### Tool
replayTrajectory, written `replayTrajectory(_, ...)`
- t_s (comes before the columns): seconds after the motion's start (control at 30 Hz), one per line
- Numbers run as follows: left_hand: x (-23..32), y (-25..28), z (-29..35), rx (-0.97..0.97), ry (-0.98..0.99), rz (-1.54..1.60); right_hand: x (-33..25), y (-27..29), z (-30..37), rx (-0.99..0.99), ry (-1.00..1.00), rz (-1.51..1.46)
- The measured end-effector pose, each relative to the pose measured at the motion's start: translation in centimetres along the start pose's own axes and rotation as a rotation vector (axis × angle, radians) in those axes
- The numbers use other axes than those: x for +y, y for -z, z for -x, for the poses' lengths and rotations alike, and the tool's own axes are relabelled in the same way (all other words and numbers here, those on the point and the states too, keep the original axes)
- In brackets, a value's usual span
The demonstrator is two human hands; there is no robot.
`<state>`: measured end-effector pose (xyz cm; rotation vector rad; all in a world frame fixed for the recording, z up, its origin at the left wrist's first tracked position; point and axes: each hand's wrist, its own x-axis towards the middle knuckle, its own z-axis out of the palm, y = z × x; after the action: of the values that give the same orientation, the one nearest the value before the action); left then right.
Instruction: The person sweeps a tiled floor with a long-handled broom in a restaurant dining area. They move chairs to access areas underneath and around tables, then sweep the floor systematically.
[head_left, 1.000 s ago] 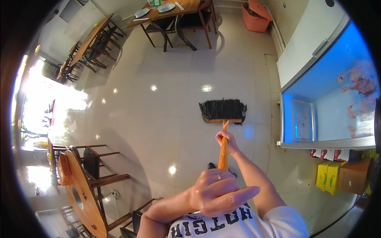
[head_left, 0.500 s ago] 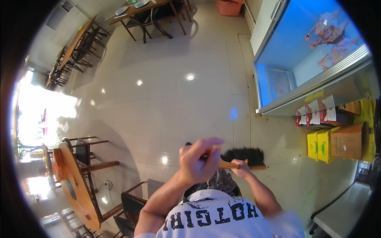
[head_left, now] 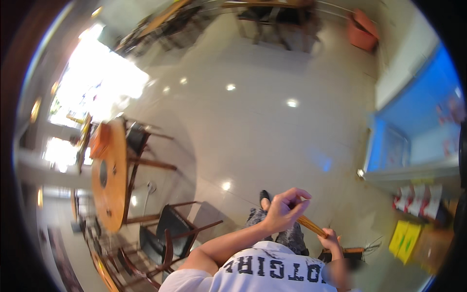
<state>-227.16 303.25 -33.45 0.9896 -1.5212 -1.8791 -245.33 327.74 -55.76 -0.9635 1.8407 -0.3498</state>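
Observation:
A broom with a wooden handle slants across in front of my body, down to the right. Around the upper end of the handle curls my left hand, closed on it. My right hand grips the shaft lower down, close to my right side. The broom head shows beyond my right forearm, partly hidden by it and blurred, low at the right near the floor.
A round wooden table with an orange box stands at left, beside black chairs. At right is a blue-lit display case, with yellow boxes below. A salmon-coloured bin stands far right. The tiled floor is shiny.
My view has turned, so the room sits further right and the table looks nearer. The broom head has swung back toward my right side. Both hands keep their hold on the handle.

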Motion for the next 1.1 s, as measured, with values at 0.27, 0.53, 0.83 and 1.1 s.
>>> replayTrajectory(0.27, 5.3, 13.2, 2.2, 0.328, -0.191, -0.065, -15.3, -3.8, -15.5, -0.047, 0.506, 0.001)
replayTrajectory(0.53, 8.6, 21.9, 3.6, 0.625, -0.406, 0.033, -31.8, -8.2, -29.4, 0.007, 0.959, 0.072)
replayTrajectory(0.83, 3.6, 27.2, -1.2, 0.797, -0.28, 0.42, -37.2, -9.1, -42.6, -0.267, 1.041, 0.326)
replayTrajectory(1.1, 0.2, 25.4, -2.5, 0.793, -0.096, 0.359, -35.5, -5.9, -46.0, -0.375, 1.066, 0.68)
